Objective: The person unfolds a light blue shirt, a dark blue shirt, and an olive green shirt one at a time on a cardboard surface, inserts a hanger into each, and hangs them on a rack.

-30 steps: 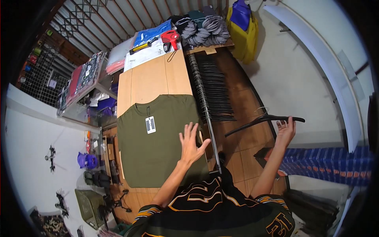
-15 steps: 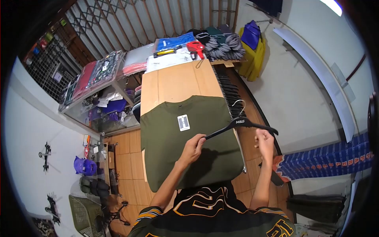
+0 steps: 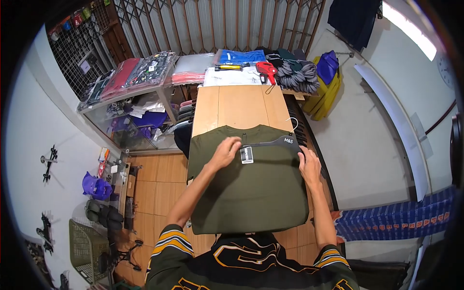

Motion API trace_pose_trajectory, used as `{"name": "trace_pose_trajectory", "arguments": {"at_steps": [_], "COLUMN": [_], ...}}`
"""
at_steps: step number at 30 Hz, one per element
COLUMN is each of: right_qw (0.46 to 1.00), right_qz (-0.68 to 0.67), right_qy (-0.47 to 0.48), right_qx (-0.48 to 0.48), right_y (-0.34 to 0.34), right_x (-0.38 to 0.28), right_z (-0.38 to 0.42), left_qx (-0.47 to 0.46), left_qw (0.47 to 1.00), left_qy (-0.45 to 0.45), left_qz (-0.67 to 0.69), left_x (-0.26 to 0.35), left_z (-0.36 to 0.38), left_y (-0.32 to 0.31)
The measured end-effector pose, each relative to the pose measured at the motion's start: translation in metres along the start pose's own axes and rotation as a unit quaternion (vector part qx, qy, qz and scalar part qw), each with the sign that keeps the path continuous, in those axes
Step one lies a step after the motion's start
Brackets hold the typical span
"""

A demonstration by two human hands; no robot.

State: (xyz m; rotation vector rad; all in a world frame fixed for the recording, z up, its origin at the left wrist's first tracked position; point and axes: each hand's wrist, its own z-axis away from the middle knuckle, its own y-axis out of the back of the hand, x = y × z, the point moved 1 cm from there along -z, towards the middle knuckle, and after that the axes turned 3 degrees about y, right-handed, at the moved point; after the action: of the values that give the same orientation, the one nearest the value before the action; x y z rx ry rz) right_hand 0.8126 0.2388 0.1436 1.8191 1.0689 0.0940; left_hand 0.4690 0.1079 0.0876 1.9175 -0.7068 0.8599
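An olive-green T-shirt (image 3: 251, 193) lies spread on the wooden table, its neckline away from me. A white printed tag (image 3: 246, 155) sits on its upper front. A black hanger (image 3: 270, 142) marked M&S stretches across the shirt just below the neckline, its hook pointing up and right. My left hand (image 3: 226, 153) pinches the hanger's left end, close to the tag. At the opposite end, my right hand (image 3: 310, 165) has its thumb and fingers closed around the tip by the shirt's right edge.
Past the shirt, the wooden tabletop (image 3: 241, 104) holds a red tagging gun (image 3: 267, 71) and a yellow-and-black cutter (image 3: 228, 67). Folded grey garments (image 3: 297, 72) are stacked at back right. A glass cabinet (image 3: 130, 121) with bagged clothes stands left; a folding gate (image 3: 212, 26) closes the back.
The hanger has moved from over the shirt's right side to across its upper part. My right hand, apart from the hanger's end before, is now at it. The view has shifted.
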Motion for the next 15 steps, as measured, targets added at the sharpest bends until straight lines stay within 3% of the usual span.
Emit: {"name": "trace_pose_trajectory", "arguments": {"at_steps": [2,5,9,15], "right_qw": [0.999,0.996,0.989,0.992], "right_qz": [0.024,0.05,0.074,0.036], "right_qy": [-0.035,-0.076,-0.108,-0.068], "right_qx": [-0.001,-0.006,-0.066,-0.099], "right_y": [-0.018,-0.048,-0.08,-0.134], "right_x": [0.016,0.033,0.031,0.003], "right_z": [-0.006,-0.018,-0.035,-0.056], "left_qx": [0.047,0.108,0.189,0.182], "left_qw": [0.989,0.958,0.93,0.923], "left_qy": [0.069,0.098,0.082,0.097], "left_qz": [-0.121,-0.247,-0.305,-0.325], "left_x": [-0.019,-0.063,-0.101,-0.096], "left_z": [-0.012,-0.032,-0.03,-0.027], "left_y": [0.006,0.008,0.0,-0.001]}}
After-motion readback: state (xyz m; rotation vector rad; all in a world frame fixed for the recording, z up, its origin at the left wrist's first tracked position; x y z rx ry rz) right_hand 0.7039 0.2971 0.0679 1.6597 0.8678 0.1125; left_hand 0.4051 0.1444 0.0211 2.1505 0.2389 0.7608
